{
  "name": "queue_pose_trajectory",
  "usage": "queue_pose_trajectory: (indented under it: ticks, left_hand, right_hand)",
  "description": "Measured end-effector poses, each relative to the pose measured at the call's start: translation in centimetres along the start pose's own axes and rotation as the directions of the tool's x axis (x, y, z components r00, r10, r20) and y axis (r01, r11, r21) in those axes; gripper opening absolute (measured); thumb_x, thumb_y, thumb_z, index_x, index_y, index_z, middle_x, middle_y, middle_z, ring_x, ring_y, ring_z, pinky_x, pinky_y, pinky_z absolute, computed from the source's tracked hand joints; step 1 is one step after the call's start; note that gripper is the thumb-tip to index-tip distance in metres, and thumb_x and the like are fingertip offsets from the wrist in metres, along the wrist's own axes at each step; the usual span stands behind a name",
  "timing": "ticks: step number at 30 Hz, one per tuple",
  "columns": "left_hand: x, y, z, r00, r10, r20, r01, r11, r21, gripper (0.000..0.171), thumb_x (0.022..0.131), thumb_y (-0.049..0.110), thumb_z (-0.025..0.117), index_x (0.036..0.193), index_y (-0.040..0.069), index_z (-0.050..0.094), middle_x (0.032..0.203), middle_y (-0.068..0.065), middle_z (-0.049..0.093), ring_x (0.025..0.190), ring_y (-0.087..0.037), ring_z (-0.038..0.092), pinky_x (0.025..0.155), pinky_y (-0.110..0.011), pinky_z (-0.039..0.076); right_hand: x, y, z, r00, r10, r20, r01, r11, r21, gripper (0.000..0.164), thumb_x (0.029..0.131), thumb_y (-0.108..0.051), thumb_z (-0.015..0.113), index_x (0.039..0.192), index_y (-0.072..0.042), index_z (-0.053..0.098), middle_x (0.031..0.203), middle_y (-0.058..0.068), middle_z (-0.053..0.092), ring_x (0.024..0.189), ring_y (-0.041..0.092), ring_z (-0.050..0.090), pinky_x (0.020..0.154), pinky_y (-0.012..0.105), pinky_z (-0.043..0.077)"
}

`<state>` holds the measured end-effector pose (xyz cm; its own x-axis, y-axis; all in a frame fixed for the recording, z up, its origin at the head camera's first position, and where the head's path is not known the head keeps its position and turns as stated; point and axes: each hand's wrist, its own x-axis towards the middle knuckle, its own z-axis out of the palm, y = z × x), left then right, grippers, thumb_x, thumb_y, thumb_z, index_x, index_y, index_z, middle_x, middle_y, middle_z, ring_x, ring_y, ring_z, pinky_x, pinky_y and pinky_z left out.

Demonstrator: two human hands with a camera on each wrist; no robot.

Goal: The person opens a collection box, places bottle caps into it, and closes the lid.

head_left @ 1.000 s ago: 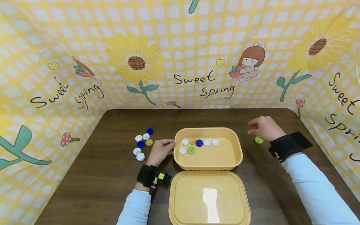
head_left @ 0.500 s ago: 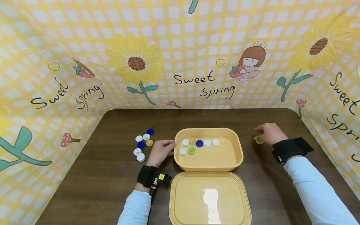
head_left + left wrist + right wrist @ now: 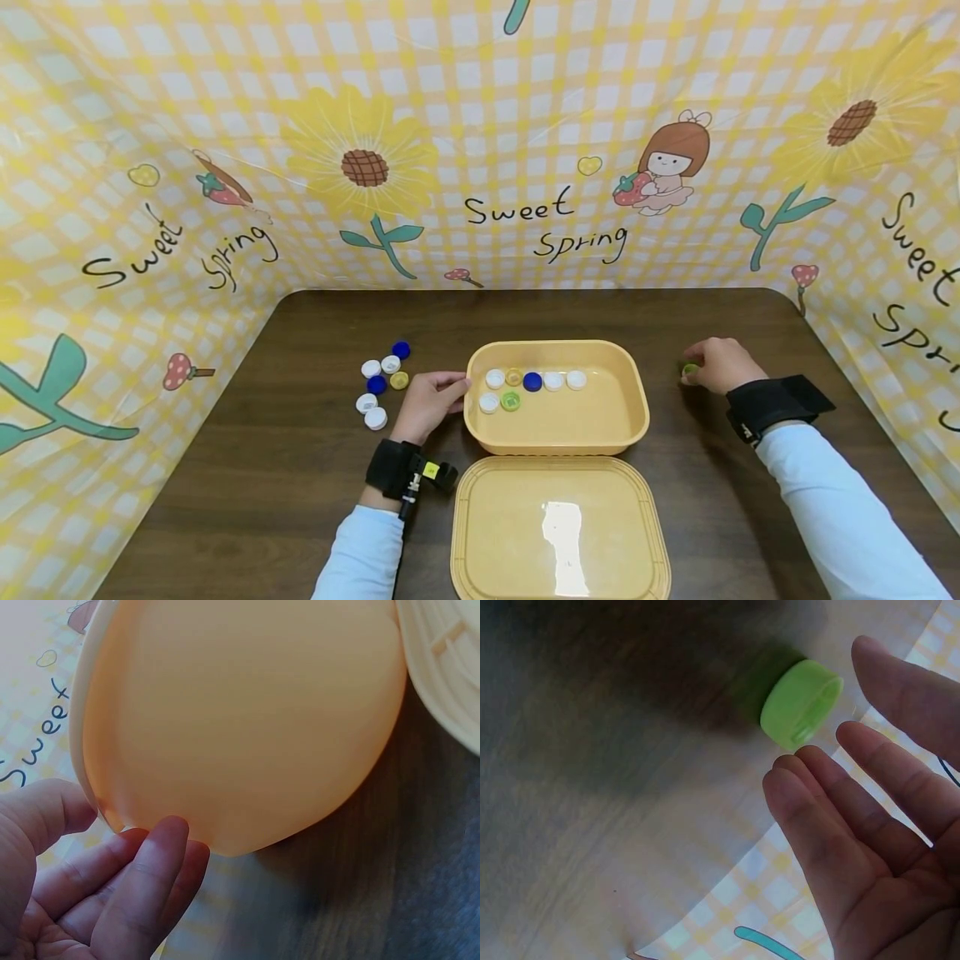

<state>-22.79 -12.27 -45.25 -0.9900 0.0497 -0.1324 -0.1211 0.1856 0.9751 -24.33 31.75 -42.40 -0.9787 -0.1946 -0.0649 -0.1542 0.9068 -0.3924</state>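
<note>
My left grip (image 3: 429, 403) pinches the tub (image 3: 585, 423); rightward, my loose right grip (image 3: 726, 365) flanks a bottle cap (image 3: 793, 703); gingham cloth (image 3: 495, 108) backs the bench (image 3: 225, 492).

Smooth plastic tray (image 3: 577, 421), glossy lid (image 3: 506, 533)

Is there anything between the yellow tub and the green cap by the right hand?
No, just bare brown tabletop lies between the yellow tub and the green cap by the right hand. The head view shows that stretch.
</note>
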Motion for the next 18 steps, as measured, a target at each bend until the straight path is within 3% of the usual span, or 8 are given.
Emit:
queue_pose_trajectory:
  ticks: [18]
  left_hand:
    - [0.0,0.0,-0.1,1.000,0.004,0.010,-0.004,1.000,-0.006,0.027,0.093,0.010,0.066,0.114,-0.006,0.068,0.111,-0.020,0.067,0.094,-0.028,0.068,0.074,-0.031,0.058]
  right_hand:
    - [0.1,0.4,1.4,0.999,-0.009,-0.035,0.007,0.999,-0.043,0.031,0.077,-0.005,0.077,0.104,0.008,0.070,0.102,0.030,0.066,0.094,0.047,0.060,0.076,0.053,0.052]
